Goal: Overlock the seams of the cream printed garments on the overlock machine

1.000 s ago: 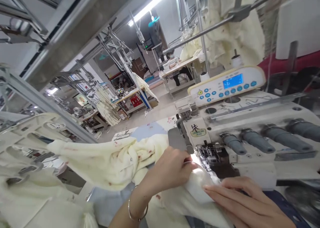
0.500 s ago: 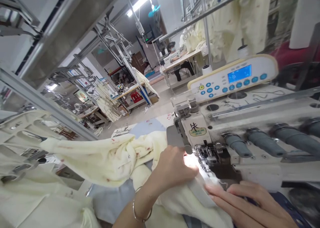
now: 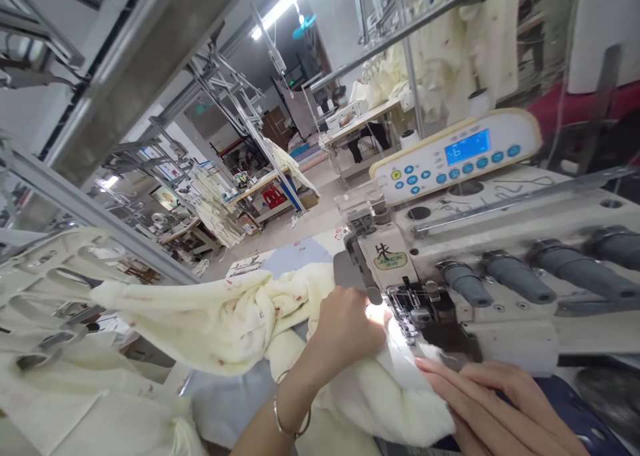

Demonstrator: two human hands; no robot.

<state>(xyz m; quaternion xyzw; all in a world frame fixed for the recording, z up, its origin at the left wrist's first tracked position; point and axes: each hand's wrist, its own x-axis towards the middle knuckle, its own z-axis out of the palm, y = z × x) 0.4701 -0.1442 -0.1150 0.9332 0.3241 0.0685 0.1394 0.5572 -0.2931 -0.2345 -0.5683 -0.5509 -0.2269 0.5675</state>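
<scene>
A cream fleece-like garment piece (image 3: 385,403) lies at the overlock sewing machine's needle area (image 3: 405,306), which a small lamp lights brightly. My left hand (image 3: 345,326), a bracelet on its wrist, curls its fingers over the fabric just left of the presser foot. Some of its fingertips are hidden behind the hand. My right hand (image 3: 500,403) stretches its fingers along the fabric's right edge, in front of the needle area, fingertips touching the cloth. More cream cloth (image 3: 240,323) with small reddish marks is bunched to the left of my left hand.
Above the machine sits a control panel (image 3: 457,153) with a lit blue screen. Grey cylindrical knobs (image 3: 510,276) line its front. A pale plastic hanger-like frame (image 3: 65,269) stands at left near draped cloth. Farther back, a person (image 3: 340,96) sits at another sewing table.
The view has shifted a little, so the machine sits slightly farther left. My left hand has shifted slightly left in the picture, and the cloth's lower right part has bunched leftward.
</scene>
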